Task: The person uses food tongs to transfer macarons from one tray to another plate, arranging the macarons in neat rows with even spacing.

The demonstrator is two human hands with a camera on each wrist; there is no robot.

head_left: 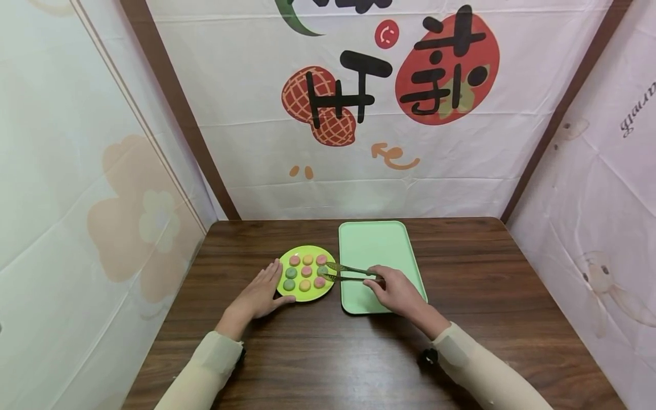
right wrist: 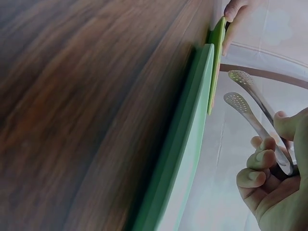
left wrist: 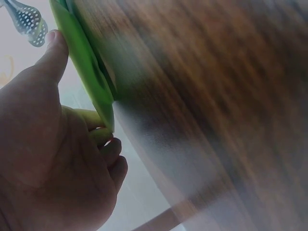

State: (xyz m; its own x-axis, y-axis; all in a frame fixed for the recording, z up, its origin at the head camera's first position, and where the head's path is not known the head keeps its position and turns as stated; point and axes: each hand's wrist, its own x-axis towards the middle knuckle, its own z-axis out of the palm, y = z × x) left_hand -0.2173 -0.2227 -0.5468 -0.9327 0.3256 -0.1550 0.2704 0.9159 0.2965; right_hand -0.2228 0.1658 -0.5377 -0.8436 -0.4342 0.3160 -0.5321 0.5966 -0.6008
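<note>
On a yellow-green round plate (head_left: 282, 289) lie several small pink, yellow and green macarons (head_left: 306, 271) in rows. My left hand (head_left: 260, 291) rests against the plate's left rim, thumb and fingers spread along it; in the left wrist view the thumb and fingers touch the green edge. My right hand (head_left: 397, 290) grips metal food tongs (head_left: 353, 278) over the light green tray. The tongs' perforated tips (right wrist: 237, 99) stand apart above the plate's right side, with nothing between them in the right wrist view. From the head, they overlap the right column of macarons.
The light green rectangular tray (head_left: 376, 242) lies right beside the plate on a dark wood-grain table (head_left: 318, 353). Printed white cloth walls (head_left: 246, 154) stand behind the table and along both sides.
</note>
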